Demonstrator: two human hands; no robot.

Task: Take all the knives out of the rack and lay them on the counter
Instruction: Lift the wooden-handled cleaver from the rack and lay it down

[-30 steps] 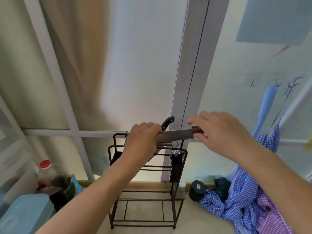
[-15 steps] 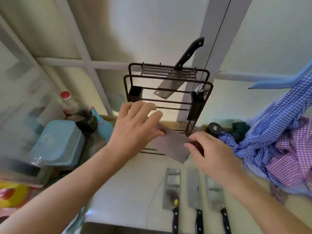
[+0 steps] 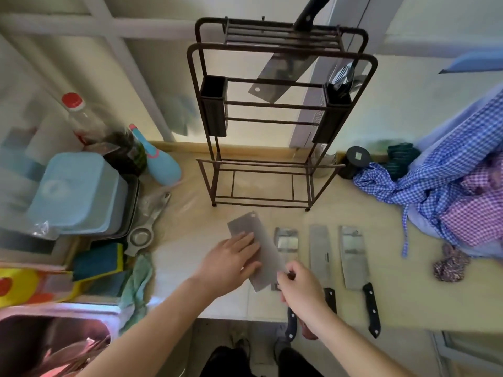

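Note:
A dark metal knife rack (image 3: 280, 50) stands at the back of the counter (image 3: 408, 295). One black-handled cleaver (image 3: 283, 74) still hangs in its top slots. A grey cleaver (image 3: 245, 224) is low over the counter in front of the rack. My right hand (image 3: 302, 289) grips its handle. My left hand (image 3: 231, 259) lies flat on the blade with fingers spread. Three cleavers lie side by side to the right: a short one (image 3: 285, 239), a long narrow one (image 3: 320, 254) and a wide one (image 3: 353, 259).
Blue and pink checked cloths (image 3: 457, 197) are heaped at the right. A bottle (image 3: 87, 123), stacked blue containers (image 3: 79, 191), a metal squeezer (image 3: 147, 224) and sponges (image 3: 100, 261) crowd the left. A sink (image 3: 54, 344) sits at the lower left.
Both hands carried the grey cleaver from the rack's top down to the counter, left of the three laid cleavers. The view tilted down from the window.

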